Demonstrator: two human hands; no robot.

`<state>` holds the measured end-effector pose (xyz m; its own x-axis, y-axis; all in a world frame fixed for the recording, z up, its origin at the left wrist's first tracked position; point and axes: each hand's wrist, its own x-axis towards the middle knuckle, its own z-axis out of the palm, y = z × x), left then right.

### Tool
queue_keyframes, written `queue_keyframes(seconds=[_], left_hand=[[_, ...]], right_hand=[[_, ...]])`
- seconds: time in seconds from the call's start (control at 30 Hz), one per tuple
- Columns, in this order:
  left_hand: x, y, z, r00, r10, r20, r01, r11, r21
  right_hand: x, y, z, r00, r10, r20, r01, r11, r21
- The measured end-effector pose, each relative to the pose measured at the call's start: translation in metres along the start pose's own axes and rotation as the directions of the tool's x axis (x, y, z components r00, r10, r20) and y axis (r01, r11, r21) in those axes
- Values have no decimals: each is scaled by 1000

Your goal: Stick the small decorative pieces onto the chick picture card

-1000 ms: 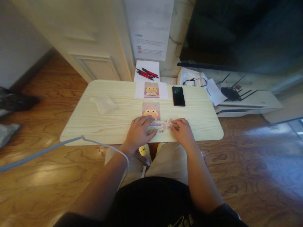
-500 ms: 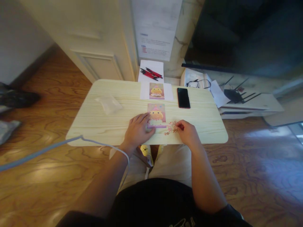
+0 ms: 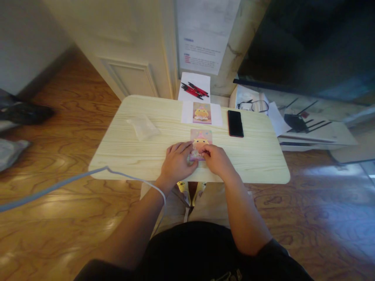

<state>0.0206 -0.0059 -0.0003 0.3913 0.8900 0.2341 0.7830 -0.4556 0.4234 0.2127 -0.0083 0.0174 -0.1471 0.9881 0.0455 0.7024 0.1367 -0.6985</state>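
A small picture card with a yellow cartoon figure in a pink hat lies flat on the pale wooden table. My left hand rests at the card's left edge, fingers stretched out and thumb near its lower edge. Over the card's lower right part is my right hand, its thumb and fingertips pinched together at the surface. Whatever the pinch holds is too small to make out. The pile of tiny pink and white pieces is hidden behind my right hand.
A matching picture on white paper lies beyond the card. Several red pens rest on a white sheet behind it. A black phone is on the right, a clear plastic bag on the left. A grey cable crosses my left forearm.
My right hand has moved left from the pile of small pieces onto the card, fingers still pinched. My left hand stays at the card's edge. The whole view has shifted slightly.
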Motion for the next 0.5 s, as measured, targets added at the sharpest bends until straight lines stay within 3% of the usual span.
queue_keyframes(seconds=[0.2,0.5], left_hand=[[0,-1,-1,1000,-7,3,7,1000,-18],[1,1,-2,999,-35,29,36,999,-34]], right_hand=[[6,-5,6,998,-9,65,13,998,-63],[10,-6,10,995,-80,61,85,992,-91]])
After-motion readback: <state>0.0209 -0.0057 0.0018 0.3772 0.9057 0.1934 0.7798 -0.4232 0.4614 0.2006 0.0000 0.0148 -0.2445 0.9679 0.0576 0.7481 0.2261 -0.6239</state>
